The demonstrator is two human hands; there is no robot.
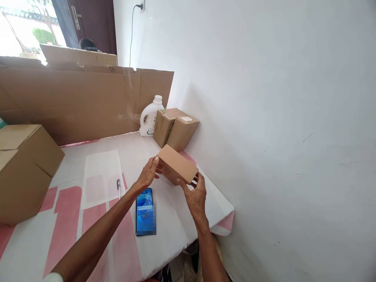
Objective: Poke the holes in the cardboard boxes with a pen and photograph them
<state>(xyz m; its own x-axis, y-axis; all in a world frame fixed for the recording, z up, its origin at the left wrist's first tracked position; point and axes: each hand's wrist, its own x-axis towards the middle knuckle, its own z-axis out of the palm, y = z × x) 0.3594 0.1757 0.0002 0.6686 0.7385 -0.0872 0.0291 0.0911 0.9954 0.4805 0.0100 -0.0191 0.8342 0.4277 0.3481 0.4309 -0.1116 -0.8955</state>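
Between my two hands a small brown cardboard box point(178, 164) is held tilted above the right part of the table. My left hand point(149, 172) grips its left end, thumb on the upper edge and fingers curled beneath. At the right end, my right hand point(195, 194) has its thumb on the near side and its fingers around the end, where a flap edge shows. The box's underside and far side are hidden. Just behind it stand two brown cardboard boxes point(183, 131) side by side against the wall. A lit smartphone point(144, 213) lies below my left hand.
A white jug point(151, 117) stands beside the two boxes. A pen point(118, 188) and a white paper sheet point(101, 176) lie on the cloth-covered table point(167, 243). A large carton point(26, 172) sits at left. A cardboard panel point(88, 102) borders the back; the wall point(279, 137) bounds the right.
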